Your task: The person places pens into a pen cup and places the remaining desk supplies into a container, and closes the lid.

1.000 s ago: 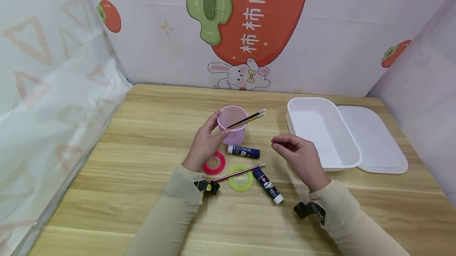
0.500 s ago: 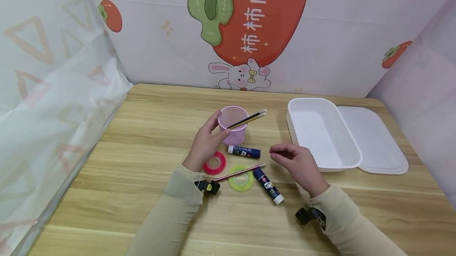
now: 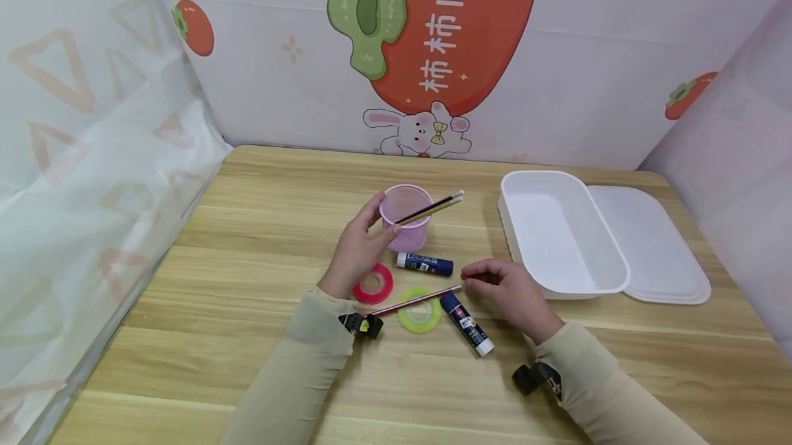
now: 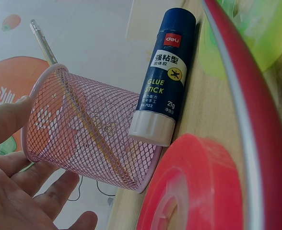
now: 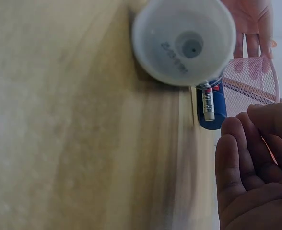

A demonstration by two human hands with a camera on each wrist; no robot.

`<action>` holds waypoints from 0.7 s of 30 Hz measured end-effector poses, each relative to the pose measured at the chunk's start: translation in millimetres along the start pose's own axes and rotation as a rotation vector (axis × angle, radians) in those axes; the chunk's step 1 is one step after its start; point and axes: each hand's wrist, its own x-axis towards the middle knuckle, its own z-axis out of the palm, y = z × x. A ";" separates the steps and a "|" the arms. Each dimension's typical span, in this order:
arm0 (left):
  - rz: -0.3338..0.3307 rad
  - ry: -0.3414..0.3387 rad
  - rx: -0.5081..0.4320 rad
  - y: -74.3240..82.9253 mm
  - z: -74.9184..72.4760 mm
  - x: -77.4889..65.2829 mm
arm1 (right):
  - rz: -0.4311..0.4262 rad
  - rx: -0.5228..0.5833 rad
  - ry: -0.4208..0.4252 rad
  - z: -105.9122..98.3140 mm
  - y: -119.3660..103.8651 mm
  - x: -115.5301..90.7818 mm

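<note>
Thumb and fingers of my left hand grip the rim of a pink mesh pen holder, which stands upright on the table. Two pencils lean in it, eraser ends out to the right. My right hand has loosely bent fingers with nothing between them, close to the eraser end of a red striped pencil. That pencil lies across a yellow-green tape roll. A glue stick lies before the holder, another glue stick nearer me. Beside my left wrist is a red tape roll.
At the right stands a white plastic box, open at the top, close beyond my right hand. Its flat white lid lies to the right, partly hidden by the box. A printed cloth backdrop rises behind the wooden table.
My right hand has come down and slightly left, from beside the white box to the red pencil's eraser end. The left hand and pen holder have stayed in place.
</note>
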 end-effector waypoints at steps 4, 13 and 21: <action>-0.007 0.000 0.000 1.1 0.1 -0.4 | -0.007 -0.020 -0.002 2.1 2.5 0.5; -0.018 -0.001 -0.004 0.8 -0.2 -0.1 | -0.004 -0.036 -0.026 4.5 5.5 3.3; -0.015 -0.002 -0.004 0.3 -0.6 -0.4 | 0.018 -0.030 -0.063 6.1 8.2 6.2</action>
